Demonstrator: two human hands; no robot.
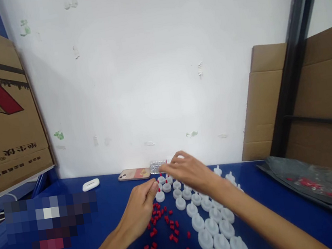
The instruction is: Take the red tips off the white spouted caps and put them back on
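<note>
Many red caps (pixel 172 227) lie loose beside left hand (pixel 141 203), likely for quick reach; white lids (pixel 205 239) stand near right hand (pixel 188 171), nozzles up, likely for access. Fingers of both bend inward; remotely, I can't tell any grip.

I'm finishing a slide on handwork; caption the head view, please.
Left hand and right hand over a blue table with white nozzled lids, some red-tipped, and loose red caps.

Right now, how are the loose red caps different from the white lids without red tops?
The red caps are small; the white lids are bigger. The red caps lie scattered; the white lids stand with spouts up. Both are on the blue table.
</note>
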